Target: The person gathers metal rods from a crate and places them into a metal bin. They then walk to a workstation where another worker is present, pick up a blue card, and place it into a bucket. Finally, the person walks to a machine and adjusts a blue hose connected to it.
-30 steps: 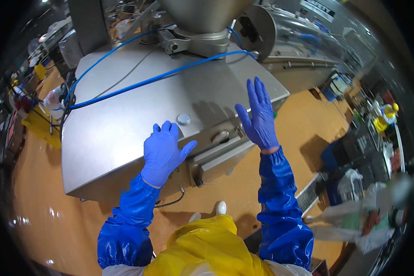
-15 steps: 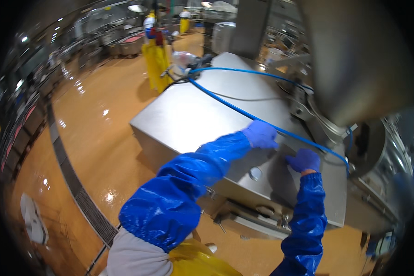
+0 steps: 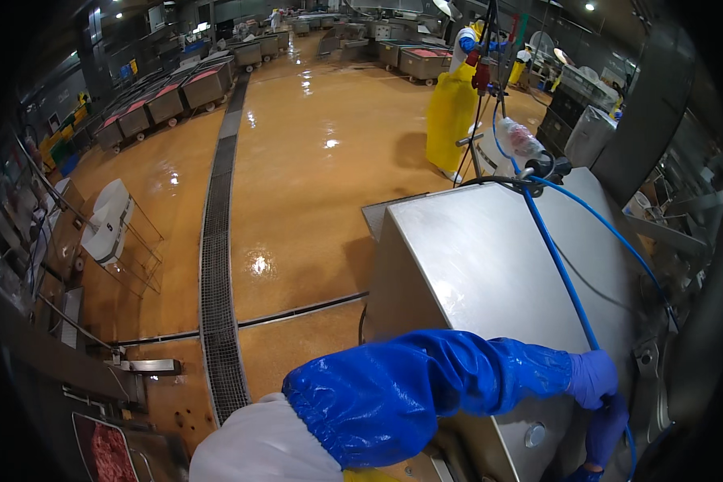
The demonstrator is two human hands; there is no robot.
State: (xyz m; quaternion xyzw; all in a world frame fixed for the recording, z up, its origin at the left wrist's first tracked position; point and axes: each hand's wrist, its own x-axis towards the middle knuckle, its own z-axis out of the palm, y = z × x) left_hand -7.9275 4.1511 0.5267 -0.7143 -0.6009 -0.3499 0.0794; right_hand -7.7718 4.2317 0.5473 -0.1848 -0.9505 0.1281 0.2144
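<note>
My left hand (image 3: 593, 379), in a purple glove and blue sleeve, reaches over the steel cabinet (image 3: 490, 257) with its fingers curled. Just below it is my right hand (image 3: 605, 434), gloved the same way, its fingers drawn together and meeting the left fingertips. What they pinch, if anything, is hidden. A blue hose (image 3: 569, 285) runs along the cabinet top, passes behind my left hand and shows again beside the right one. Near my hands a round button-like disc (image 3: 536, 435) sits on the cabinet.
A person in a yellow apron (image 3: 451, 120) stands beyond the cabinet. Along the orange floor (image 3: 313, 201) runs a drain grate (image 3: 218, 233). Carts of pink meat (image 3: 205, 84) stand far left; a white basin on a stand (image 3: 108, 225) is at left. Ground meat (image 3: 111, 452) fills a bin at lower left.
My view has swung left, shifting the cabinet toward the lower right. My hands, apart before, have come together. The left fingers are curled more tightly.
</note>
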